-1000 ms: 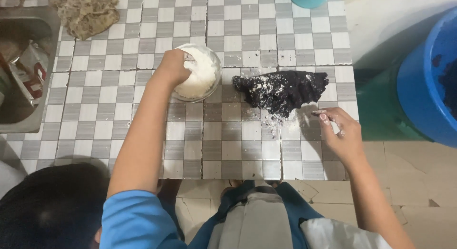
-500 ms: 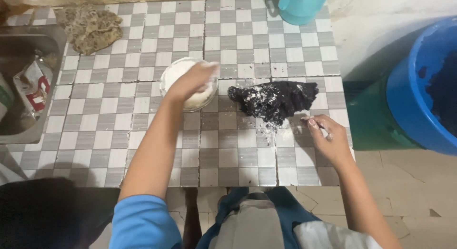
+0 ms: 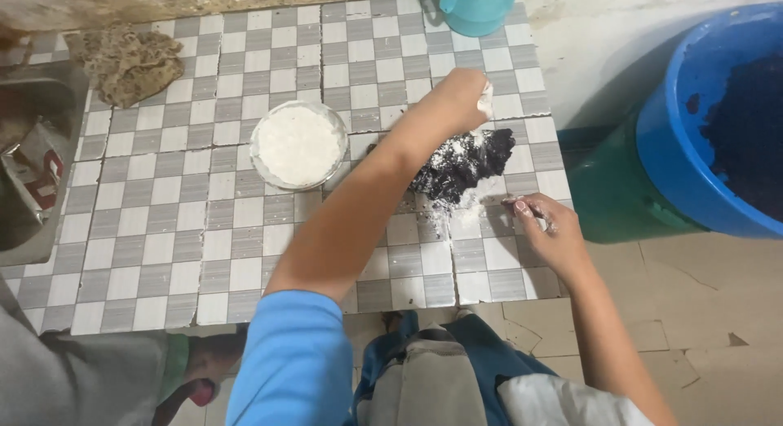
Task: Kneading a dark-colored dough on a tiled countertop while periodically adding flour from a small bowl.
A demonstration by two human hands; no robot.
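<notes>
A dark, crumbly lump (image 3: 457, 169) dusted with white powder lies on the checkered tile counter (image 3: 204, 247). My left hand (image 3: 458, 100) hovers just above the lump's far edge, fingers closed on a pinch of white powder. To its left stands a round bowl of white powder (image 3: 298, 145). My right hand (image 3: 548, 230) rests on the tiles just right of the lump. Its fingers are curled and dusted white, and I cannot tell whether they hold anything.
A big blue tub (image 3: 669, 149) with dark material stands off the counter's right edge. A teal jug (image 3: 477, 6) sits at the back, a brown rag (image 3: 130, 63) at the back left, a metal sink (image 3: 33, 165) on the left. Another person's grey clothing (image 3: 81, 377) is at bottom left.
My left hand left the bowl and moved right, over the dark lump, carrying white powder. My right hand stayed beside the lump.
</notes>
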